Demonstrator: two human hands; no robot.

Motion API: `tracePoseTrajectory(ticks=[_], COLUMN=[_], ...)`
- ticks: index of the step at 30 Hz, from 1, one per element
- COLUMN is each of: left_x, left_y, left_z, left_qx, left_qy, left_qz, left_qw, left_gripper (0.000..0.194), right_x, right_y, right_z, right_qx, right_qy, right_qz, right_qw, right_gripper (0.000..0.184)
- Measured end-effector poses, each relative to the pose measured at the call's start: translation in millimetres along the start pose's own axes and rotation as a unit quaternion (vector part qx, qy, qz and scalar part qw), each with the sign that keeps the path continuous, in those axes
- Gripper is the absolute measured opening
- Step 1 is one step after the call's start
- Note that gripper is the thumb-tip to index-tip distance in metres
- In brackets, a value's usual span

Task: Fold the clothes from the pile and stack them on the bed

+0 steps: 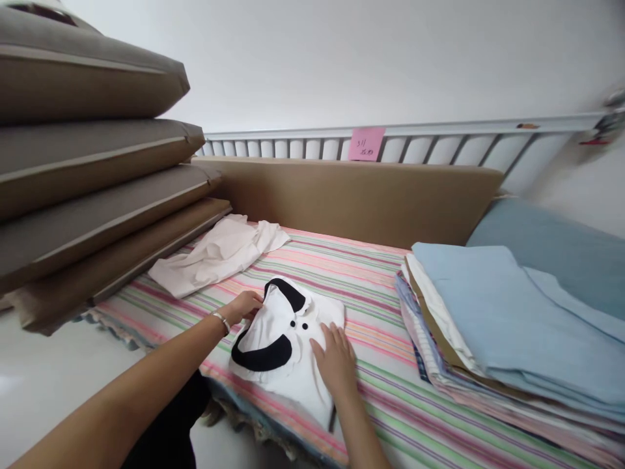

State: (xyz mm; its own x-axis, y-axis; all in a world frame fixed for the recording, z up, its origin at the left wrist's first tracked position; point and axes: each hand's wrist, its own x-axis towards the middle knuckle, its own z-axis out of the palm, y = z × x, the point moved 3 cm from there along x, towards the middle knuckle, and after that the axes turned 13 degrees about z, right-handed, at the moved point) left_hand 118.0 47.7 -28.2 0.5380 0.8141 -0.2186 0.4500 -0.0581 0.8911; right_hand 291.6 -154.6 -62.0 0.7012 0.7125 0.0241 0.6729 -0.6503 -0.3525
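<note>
A white blouse (303, 374) with a black collar and small black buttons lies folded on the striped cloth, its collar pointing left. At the back of the neck opening, my left hand (247, 305) has its fingers closed on the collar's edge; the fingertips are partly hidden. My right hand (334, 358) rests flat on the blouse's right part with the fingers spread, beside the buttons. Behind my left hand lies a crumpled white garment (215, 257), apart from the blouse.
Thick brown cushions (97, 146) are stacked at the left. On the right stands a pile of folded clothes (517, 312), light blue on top. A long brown cushion (342, 195) leans on the white railing (293, 148), which bears a pink note (366, 143). Striped cloth (385, 306) covers the surface.
</note>
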Motion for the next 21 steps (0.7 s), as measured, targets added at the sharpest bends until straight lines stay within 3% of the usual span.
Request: tracePoseTrajectory(ticks=[5,12,16,21], left_x=[-3.0,-40.7,-44.1,-46.3], left_y=[-1.1,-3.1,-0.7,-12.4], left_z=[-3.2,-3.6,-2.0,-8.7], left_qx=[-0.004,0.072,0.068,0.072], left_qy=[-0.009,0.008,0.016,0.024], left_qz=[-0.004,0.044,0.063,0.053], left_qw=[1.000,0.996,0.996,0.996], left_gripper=[0.029,0.067,0.065,0.048], right_x=[1.1,1.6,1.8,1.3], right_y=[-0.3,1.4,1.6,2.2], right_z=[0.6,0.8,1.6,2.4], right_qx=[-0.005,-0.010,-0.009,-0.012], right_qy=[-0.006,-0.004,-0.001,0.002], right_qz=[0.001,-0.002,-0.003,-0.007], right_qw=[1.000,1.000,1.000,1.000], right_gripper=[0.054,0.054,0.054,0.054])
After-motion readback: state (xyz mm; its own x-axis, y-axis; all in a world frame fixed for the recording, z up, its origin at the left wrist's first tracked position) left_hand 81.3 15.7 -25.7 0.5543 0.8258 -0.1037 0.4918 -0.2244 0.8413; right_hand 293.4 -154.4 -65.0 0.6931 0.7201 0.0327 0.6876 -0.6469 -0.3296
